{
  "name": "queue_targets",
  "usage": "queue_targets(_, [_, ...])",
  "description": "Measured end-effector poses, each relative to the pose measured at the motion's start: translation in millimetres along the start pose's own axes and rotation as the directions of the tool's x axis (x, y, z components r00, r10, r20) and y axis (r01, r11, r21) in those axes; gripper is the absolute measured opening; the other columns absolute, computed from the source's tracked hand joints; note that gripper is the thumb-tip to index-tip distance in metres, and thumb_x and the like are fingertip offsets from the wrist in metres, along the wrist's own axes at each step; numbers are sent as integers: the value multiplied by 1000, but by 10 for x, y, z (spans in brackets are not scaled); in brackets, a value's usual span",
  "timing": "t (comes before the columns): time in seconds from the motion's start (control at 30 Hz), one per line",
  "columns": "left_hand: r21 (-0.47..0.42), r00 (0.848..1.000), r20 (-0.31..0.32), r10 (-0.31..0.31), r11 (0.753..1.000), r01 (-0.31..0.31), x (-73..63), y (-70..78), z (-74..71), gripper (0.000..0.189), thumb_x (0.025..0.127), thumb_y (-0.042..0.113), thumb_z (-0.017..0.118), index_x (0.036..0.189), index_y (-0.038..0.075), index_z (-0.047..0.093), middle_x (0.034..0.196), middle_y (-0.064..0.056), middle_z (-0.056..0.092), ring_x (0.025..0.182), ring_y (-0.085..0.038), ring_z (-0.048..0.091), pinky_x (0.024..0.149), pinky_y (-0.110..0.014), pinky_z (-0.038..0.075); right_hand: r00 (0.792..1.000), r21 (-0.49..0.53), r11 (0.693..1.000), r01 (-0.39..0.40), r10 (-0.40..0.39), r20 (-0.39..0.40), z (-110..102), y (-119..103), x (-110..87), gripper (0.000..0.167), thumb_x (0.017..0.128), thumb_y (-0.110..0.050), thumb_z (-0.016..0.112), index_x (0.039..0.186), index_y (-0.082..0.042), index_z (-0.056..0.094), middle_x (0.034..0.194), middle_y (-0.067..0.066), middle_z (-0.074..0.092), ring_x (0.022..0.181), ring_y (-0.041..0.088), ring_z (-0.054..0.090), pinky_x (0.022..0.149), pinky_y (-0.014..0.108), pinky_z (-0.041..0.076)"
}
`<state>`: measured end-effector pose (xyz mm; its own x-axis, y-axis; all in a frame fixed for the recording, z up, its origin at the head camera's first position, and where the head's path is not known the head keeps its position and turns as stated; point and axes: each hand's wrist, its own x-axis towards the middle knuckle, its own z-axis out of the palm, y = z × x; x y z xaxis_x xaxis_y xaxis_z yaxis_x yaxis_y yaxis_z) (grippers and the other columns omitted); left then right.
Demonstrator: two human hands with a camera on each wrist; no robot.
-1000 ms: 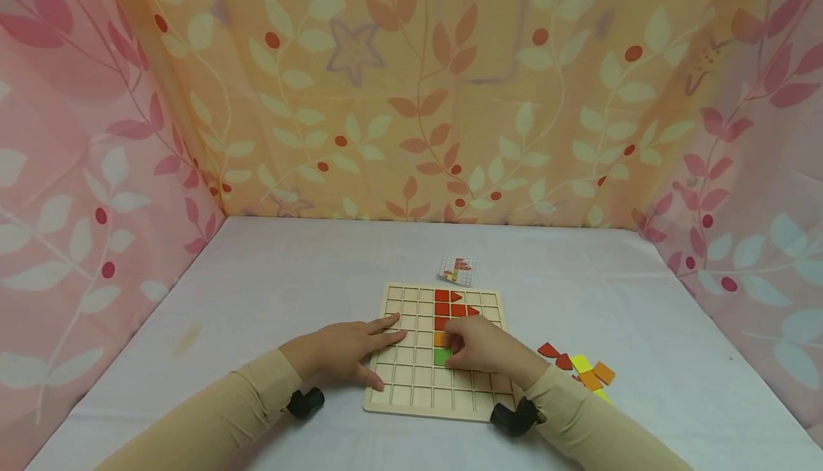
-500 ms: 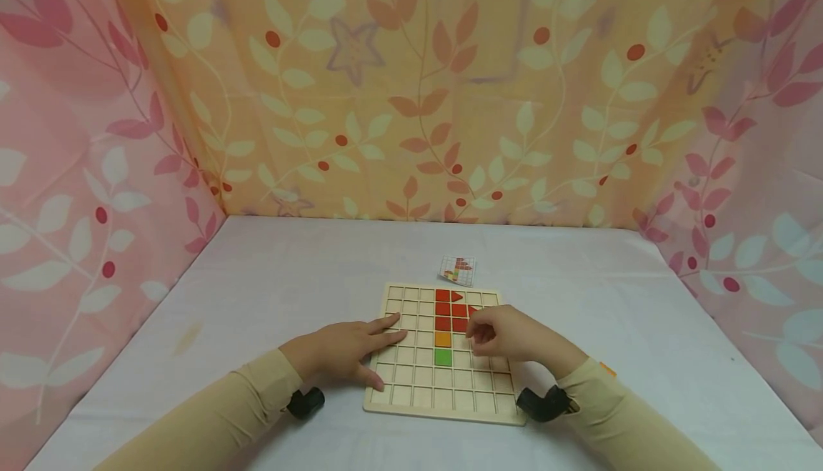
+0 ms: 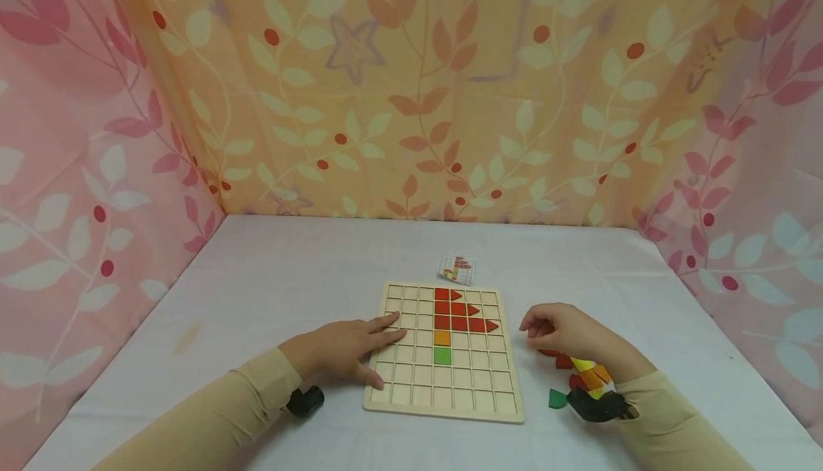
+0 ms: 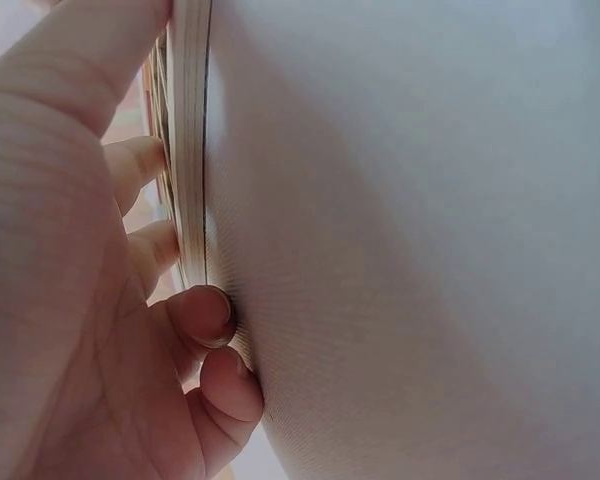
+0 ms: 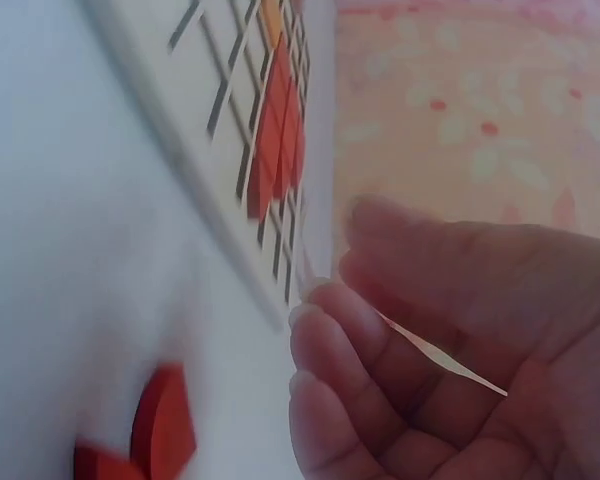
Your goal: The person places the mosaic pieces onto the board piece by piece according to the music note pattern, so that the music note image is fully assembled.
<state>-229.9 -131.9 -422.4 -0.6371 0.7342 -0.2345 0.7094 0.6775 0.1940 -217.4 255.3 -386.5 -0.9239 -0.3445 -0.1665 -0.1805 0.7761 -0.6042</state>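
While head shows tiles [image 3: 459, 324], left wrist view, board edge [image 4: 190, 110] (pale)

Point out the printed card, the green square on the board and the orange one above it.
Printed card [image 3: 457, 269]: head view, middle of its printed face.
Green square [image 3: 442, 356]: head view, centre of its top.
Orange square [image 3: 442, 338]: head view, centre likewise.

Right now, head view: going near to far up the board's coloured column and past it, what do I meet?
Green square → orange square → longest red row → middle red row → shortest red row → picture card → floral backdrop.
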Motion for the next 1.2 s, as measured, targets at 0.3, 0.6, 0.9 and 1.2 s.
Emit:
queue_targets(0.3, [0,1000,-6,3,1000,-3,-8,0,-5,90,70,76,42,146,37,13,154,7,4,131,-24,33,100,-42,34,996,33,995,-92,92,-4,-196,318,-261,21,77,-15,72,95,-9,63,81,1,58,77,18,52,67,25,49])
queue_targets(0.6, [-8,1000,-7,1,1000,-1,-5,-7,0,89,71,76,42,145,38,13,154,7,4,132,-24,32,101,-43,33,986,27,985,-169,169,6,-319,577,-493,23,77,-15,72,98,-9,64,84,3,58,79,18,51,70,25,50])
queue_targets(0.9, [-28,1000,5,-3,1000,3,-11,-6,-2,88,71,76,42,145,39,13,154,9,3,133,-22,29,102,-44,32,963,-66,960,-271,270,-13,-309,791,-643,36,69,-28,79,94,-10,60,75,4,50,73,19,45,61,30,42])
queue_targets(1.2, [-21,1000,-4,0,1000,0,-24,4,-2,88,72,75,43,145,38,13,154,8,3,133,-22,30,102,-44,32,950,-54,949,-311,311,-11,-234,841,-632,35,67,-23,80,87,-9,55,71,5,46,70,19,44,59,29,39])
